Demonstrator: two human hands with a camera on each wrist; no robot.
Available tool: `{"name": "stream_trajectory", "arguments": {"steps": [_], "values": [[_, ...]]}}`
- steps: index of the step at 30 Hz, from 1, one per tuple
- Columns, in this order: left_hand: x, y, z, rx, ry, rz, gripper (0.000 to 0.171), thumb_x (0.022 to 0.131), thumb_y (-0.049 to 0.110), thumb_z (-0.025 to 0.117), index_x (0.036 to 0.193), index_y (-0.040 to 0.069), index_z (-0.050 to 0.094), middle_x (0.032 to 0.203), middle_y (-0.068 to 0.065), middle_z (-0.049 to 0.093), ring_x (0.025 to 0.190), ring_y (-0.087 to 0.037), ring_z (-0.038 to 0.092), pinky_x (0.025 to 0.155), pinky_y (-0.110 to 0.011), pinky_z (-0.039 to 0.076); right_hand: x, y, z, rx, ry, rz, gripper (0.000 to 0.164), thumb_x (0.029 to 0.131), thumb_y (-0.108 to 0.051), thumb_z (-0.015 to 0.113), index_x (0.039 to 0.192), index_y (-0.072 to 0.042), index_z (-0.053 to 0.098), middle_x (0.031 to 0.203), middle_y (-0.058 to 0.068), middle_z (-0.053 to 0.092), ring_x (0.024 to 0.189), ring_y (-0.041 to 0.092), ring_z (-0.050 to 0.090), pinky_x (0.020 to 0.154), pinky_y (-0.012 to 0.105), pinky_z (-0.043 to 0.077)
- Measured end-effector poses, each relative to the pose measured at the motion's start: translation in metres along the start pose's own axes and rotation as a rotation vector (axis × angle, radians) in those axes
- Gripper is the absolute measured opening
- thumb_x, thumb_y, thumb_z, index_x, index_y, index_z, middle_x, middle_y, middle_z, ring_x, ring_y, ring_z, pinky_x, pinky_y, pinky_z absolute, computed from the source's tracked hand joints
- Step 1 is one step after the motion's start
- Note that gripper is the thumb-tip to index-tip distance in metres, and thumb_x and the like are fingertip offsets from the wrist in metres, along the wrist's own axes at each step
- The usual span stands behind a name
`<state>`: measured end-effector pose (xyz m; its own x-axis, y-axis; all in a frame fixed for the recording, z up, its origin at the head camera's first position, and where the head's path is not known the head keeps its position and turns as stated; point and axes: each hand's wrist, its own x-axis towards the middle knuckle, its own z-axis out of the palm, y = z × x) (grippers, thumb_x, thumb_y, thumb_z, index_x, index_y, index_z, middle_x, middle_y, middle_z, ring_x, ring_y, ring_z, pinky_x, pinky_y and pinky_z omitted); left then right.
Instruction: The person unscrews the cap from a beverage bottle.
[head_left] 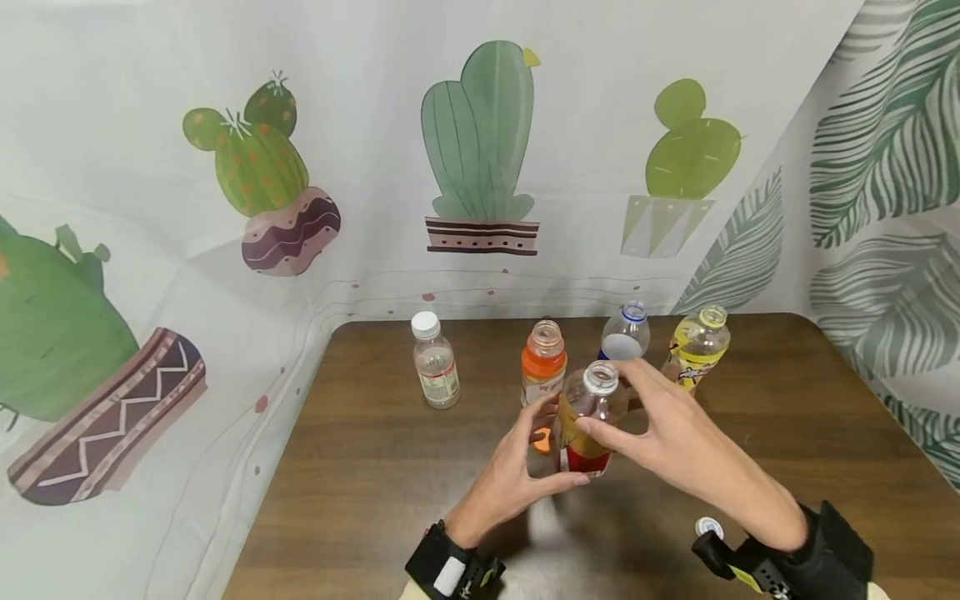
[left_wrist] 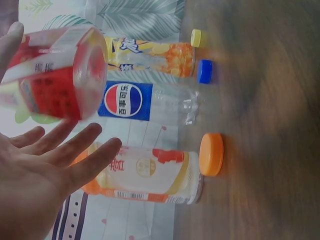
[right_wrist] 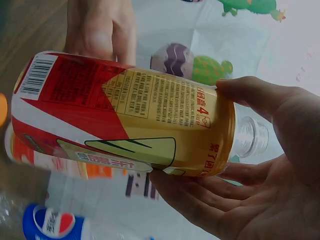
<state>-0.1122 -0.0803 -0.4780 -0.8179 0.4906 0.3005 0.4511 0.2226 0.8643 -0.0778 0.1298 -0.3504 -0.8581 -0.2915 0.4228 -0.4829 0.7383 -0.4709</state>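
Dark brown wood-grain table [head_left: 375,467] pushed into a corner. The back and left side are covered by a white cloth backdrop [head_left: 360,100] printed with potted cacti, kinda cute. On the right hangs another cloth [head_left: 885,167] with big green leaf prints. Light is soft and even, with no hard shadows.
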Motion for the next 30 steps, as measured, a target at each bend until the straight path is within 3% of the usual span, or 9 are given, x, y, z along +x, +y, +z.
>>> {"name": "stream_trajectory", "arguments": {"steps": [3, 8, 15, 20, 30], "values": [[0.0, -0.001, -0.004, 0.007, 0.019, 0.022, 0.092, 0.082, 0.032, 0.082, 0.153, 0.018, 0.026, 0.148, -0.001, 0.049, 0.133, -0.021, 0.052, 0.105, -0.04, 0.048, -0.004, 0.006, -0.013, -0.028, 0.017, 0.035, 0.05, 0.082, -0.029, 0.081, 0.123, -0.013, 0.057, 0.104, -0.004, 0.063, 0.088, 0.009, 0.058, 0.073, 0.028, 0.053], [0.001, -0.002, -0.016, -0.001, 0.074, 0.029, 0.085, 0.084, 0.028, 0.081, 0.151, 0.013, 0.032, 0.142, -0.006, 0.053, 0.131, -0.023, 0.053, 0.104, -0.04, 0.049, -0.015, 0.024, -0.034, -0.077, 0.056, 0.108, 0.05, 0.082, -0.03, 0.082, 0.122, -0.012, 0.057, 0.102, 0.001, 0.061, 0.086, 0.007, 0.054, 0.069, 0.02, 0.049], [0.0, -0.008, -0.028, 0.002, 0.116, 0.018, 0.076, 0.086, 0.027, 0.078, 0.149, 0.016, 0.036, 0.138, -0.001, 0.055, 0.126, -0.026, 0.056, 0.1, -0.046, 0.051, -0.042, 0.062, -0.051, -0.117, 0.048, 0.259, 0.053, 0.083, -0.031, 0.081, 0.125, -0.01, 0.056, 0.105, 0.007, 0.063, 0.082, -0.007, 0.05, 0.064, 0.02, 0.045], [-0.005, -0.012, -0.031, -0.002, 0.133, 0.003, 0.071, 0.088, 0.026, 0.076, 0.147, 0.012, 0.038, 0.133, -0.002, 0.058, 0.122, -0.025, 0.06, 0.101, -0.046, 0.05, -0.061, 0.089, -0.054, -0.147, -0.001, 0.345, 0.057, 0.083, -0.032, 0.08, 0.125, -0.004, 0.054, 0.104, 0.011, 0.063, 0.076, -0.01, 0.048, 0.059, 0.021, 0.043], [-0.009, -0.016, -0.037, 0.001, 0.166, -0.005, 0.068, 0.09, 0.024, 0.075, 0.146, 0.012, 0.039, 0.133, -0.008, 0.059, 0.118, -0.023, 0.062, 0.099, -0.047, 0.051, -0.091, 0.125, -0.047, -0.124, -0.079, 0.391, 0.057, 0.082, -0.026, 0.081, 0.121, 0.003, 0.051, 0.102, 0.017, 0.064, 0.073, -0.014, 0.048, 0.057, 0.022, 0.045]]}}
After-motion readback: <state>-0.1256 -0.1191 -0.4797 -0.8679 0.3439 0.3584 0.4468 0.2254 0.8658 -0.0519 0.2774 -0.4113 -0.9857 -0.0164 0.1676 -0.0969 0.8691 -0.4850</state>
